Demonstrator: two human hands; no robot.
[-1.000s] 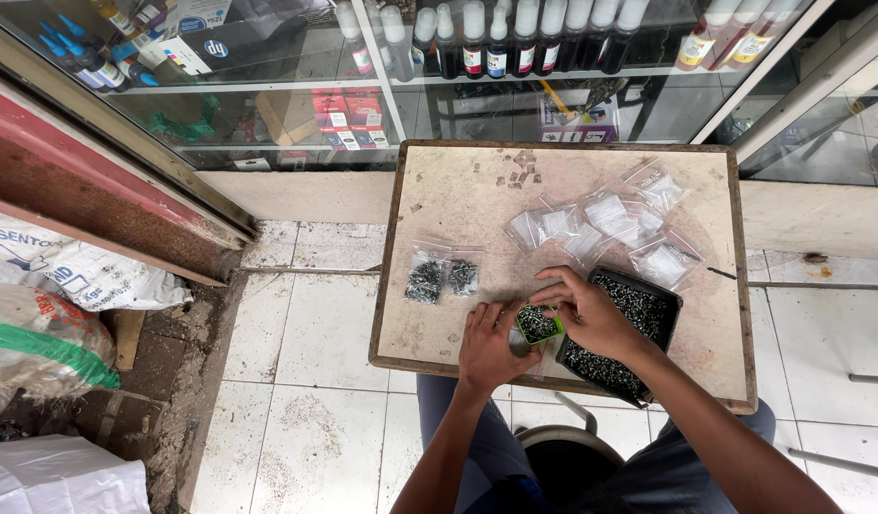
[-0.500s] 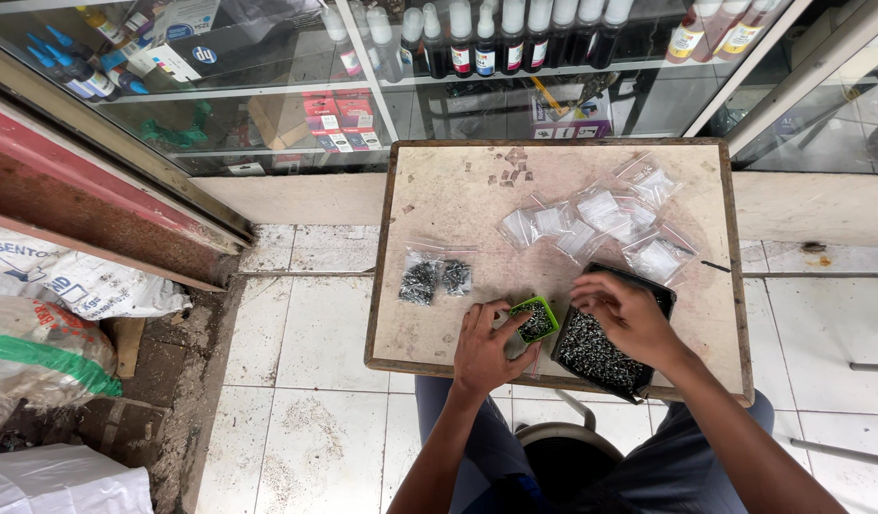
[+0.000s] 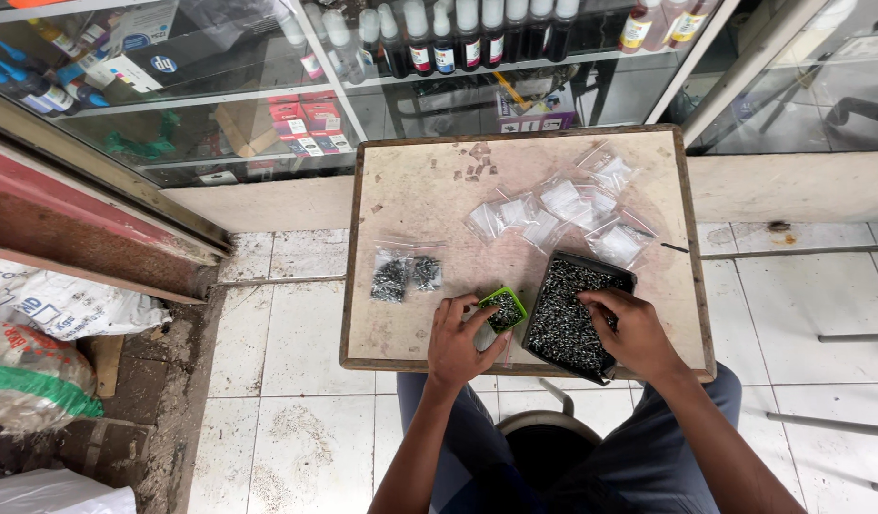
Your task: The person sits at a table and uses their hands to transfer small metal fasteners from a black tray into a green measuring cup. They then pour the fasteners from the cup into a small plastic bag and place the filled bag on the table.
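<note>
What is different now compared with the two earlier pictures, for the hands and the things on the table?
The right hand left the small green cup and went right, into the black tray of small dark parts. The left hand stayed beside the cup. The two filled bags and the empty clear bags did not move.

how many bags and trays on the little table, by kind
filled screw bags: 2
empty clear bags: about 7, overlapping, hard to separate
black screw tray: 1
small green tray: 1
total: about 11
</note>
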